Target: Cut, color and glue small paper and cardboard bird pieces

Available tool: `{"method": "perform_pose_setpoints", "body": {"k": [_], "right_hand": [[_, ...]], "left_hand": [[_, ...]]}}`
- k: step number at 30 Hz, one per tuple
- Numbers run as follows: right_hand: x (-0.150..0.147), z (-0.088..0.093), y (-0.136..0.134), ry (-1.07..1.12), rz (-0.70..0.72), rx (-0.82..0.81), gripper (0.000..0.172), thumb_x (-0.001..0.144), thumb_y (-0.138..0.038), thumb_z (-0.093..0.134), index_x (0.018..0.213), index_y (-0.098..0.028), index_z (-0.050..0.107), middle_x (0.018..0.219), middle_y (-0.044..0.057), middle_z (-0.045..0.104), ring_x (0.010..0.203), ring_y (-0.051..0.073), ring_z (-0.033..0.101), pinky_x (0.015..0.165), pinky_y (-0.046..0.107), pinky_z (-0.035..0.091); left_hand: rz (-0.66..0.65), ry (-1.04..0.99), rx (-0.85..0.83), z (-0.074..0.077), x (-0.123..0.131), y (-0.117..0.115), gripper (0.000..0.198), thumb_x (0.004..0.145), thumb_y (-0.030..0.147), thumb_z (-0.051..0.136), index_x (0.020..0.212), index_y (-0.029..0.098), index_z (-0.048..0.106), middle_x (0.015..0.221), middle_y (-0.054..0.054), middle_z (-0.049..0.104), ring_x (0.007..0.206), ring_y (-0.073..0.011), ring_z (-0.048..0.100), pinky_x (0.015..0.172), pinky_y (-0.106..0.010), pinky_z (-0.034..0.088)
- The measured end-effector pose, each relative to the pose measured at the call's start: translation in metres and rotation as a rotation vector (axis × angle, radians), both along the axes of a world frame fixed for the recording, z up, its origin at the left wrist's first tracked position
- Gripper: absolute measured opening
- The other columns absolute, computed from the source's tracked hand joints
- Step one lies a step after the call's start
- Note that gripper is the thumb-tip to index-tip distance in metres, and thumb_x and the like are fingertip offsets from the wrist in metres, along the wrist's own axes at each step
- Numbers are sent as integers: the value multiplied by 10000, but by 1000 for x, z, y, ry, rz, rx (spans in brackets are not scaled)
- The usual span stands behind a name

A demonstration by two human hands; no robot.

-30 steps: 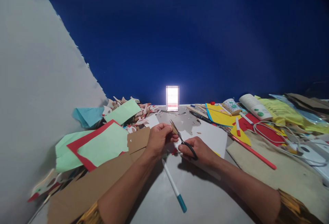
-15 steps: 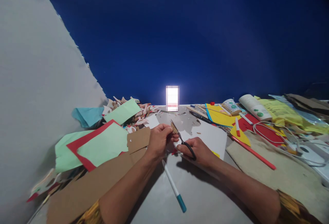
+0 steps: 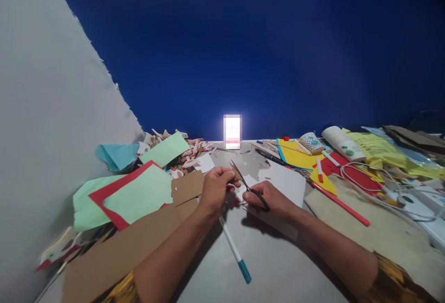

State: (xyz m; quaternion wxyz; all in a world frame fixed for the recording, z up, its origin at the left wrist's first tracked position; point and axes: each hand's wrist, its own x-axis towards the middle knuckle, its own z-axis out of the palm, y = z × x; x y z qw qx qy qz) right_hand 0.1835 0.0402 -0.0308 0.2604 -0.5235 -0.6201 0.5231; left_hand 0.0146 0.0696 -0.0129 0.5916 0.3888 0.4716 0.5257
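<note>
My left hand (image 3: 216, 186) is closed in a pinch on a small brown cardboard piece (image 3: 236, 173), mostly hidden by the fingers. My right hand (image 3: 273, 197) grips black-handled scissors (image 3: 260, 196), fingers around the loops. The blades point up and away, crossing right beside the cardboard piece; whether they touch it I cannot tell. Under the hands lie white paper (image 3: 288, 184) and small red and white scraps. A white marker with a teal cap (image 3: 234, 248) rests on the table, just below my left wrist.
On the left are brown cardboard (image 3: 128, 252), green sheets (image 3: 139, 196), a red sheet (image 3: 121, 222) and a heap of scraps. To the right lie a red marker (image 3: 342, 204), yellow sheets (image 3: 299, 153), paper cups (image 3: 344, 143), a white cable (image 3: 361, 180) and a beige cloth (image 3: 378, 228).
My right hand and the scissors have shifted slightly right. A yellow bit beside my right hand no longer shows. My left hand keeps its pinch on the cardboard piece.
</note>
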Motion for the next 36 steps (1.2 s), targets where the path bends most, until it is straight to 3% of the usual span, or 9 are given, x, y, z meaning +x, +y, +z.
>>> {"method": "perform_pose_setpoints", "body": {"k": [4,9,19,29,36], "right_hand": [[-2,-1,0,-36,-9,28,459,848,-503,618,553,-171,506,508,-25,423,519,90,344,492,246,255],[-5,-2,-1,-93,-77,82,463,814,-507,632,526,-184,469,497,-39,361,530,95,325,492,251,241],[-6,-2,-1,-110,-79,104,497,815,-574,624,551,-186,462,516,-42,348,551,102,324,511,254,232],[7,3,6,-149,-31,139,509,768,-560,700,512,-184,471,485,-39,393,516,98,348,503,250,262],[-1,-5,2,-103,-66,166,496,816,-505,672,510,-182,453,492,-49,362,528,88,326,504,248,234]], "left_hand": [[-5,46,20,-1,1,-1,99,612,235,659,664,160,624,525,-24,645,475,-104,542,462,-191,383],[-14,-61,-15,-1,5,-5,145,608,251,683,676,167,587,541,-11,648,424,-77,477,434,-194,361],[-33,-251,-51,-11,11,-8,298,594,321,780,745,158,581,566,3,639,449,-76,520,444,-180,380],[-309,-101,-7,-8,-14,15,350,603,303,873,746,154,590,634,-50,710,499,-120,618,500,-218,487],[-277,-147,-10,-9,-11,12,339,601,288,871,756,157,600,618,-38,709,501,-117,624,527,-221,511]]}}
